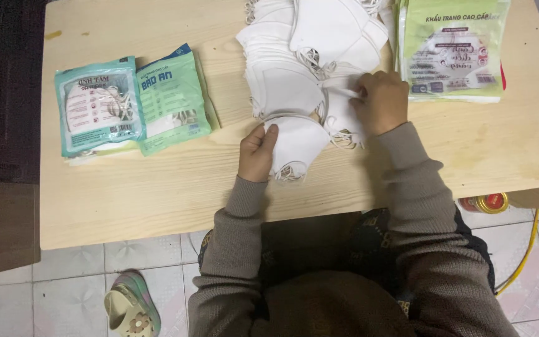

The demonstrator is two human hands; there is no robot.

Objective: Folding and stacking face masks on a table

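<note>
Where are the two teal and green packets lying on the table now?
In the head view, the teal and green packets lie on the table's left part, apart from the white masks.

Left of the left hand [256,153]: bare table [157,193], then teal packets [129,103] well apart. Near edge clear. Ahead blocked by white mask stack [307,56]. Right hand [380,100] hemmed by stack and green packet pile [453,50].
</note>
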